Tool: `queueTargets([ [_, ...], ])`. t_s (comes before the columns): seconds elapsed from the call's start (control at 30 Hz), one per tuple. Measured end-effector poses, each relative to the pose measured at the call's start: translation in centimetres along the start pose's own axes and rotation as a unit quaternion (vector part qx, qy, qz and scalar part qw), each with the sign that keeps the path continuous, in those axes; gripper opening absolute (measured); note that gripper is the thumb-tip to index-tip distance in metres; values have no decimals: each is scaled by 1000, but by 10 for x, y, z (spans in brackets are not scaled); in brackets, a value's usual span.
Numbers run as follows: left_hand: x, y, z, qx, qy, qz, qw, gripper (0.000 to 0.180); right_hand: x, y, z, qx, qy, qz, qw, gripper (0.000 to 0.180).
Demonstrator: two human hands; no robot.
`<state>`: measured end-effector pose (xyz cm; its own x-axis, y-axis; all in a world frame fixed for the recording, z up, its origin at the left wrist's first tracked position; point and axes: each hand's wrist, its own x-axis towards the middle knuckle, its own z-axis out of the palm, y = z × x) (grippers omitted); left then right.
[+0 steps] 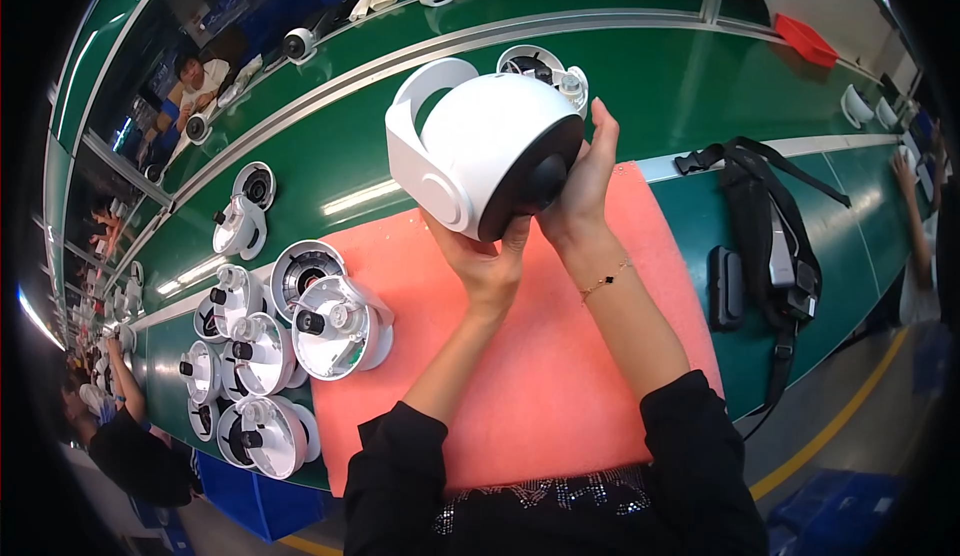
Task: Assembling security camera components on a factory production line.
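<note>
Between my two hands I hold up a white, round security camera (490, 121) with a black front and a curved white bracket. My left hand (478, 261) grips it from below, thumb against the lower edge of the black face. My right hand (583, 181) is wrapped along its right side, fingers pointing up. Beneath my forearms lies a pink foam mat (570, 376). On the mat's left edge sits an opened camera housing (340, 331) with its inner parts showing. Behind the held camera, another opened housing (532, 61) is partly hidden.
Several opened housings (265, 351) crowd the green bench left of the mat. One more pair of shells (240, 221) stands farther back on the green belt (680, 86). To the right lie a black strap bag (755, 216) and a black case (727, 288). A red tray (805, 41) sits far right.
</note>
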<state>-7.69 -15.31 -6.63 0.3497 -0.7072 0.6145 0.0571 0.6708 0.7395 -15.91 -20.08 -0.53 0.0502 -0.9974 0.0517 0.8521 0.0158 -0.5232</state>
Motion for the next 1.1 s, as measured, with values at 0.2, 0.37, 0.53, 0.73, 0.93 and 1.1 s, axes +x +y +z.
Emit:
queueTargets([
  [0.2, -5, -3, -1, 41, -13, 37, 998, 95, 5, -4, -7, 40, -35, -25, 998, 58],
  [0.37, -4, -3, 0, 161, -27, 112, 980, 91, -1, -14, 1, -2, -67, -34, 997, 56],
  [0.53, 20, 18, 7, 6, 9, 65, 998, 53, -5, -21, 7, -140, -87, -33, 986, 68],
  [0.73, 62, 29, -20, -278, 47, -201, 938, 52, -5, -11, 7, -268, -239, -69, 931, 81],
  [0.93, 83, -4, -28, -398, 111, -173, 894, 61, -26, 22, 12, -401, -223, -189, 868, 83],
  [1.1, 91, -28, -52, -403, 33, -116, 907, 59, -28, 37, 9, -448, -233, -315, 804, 83],
])
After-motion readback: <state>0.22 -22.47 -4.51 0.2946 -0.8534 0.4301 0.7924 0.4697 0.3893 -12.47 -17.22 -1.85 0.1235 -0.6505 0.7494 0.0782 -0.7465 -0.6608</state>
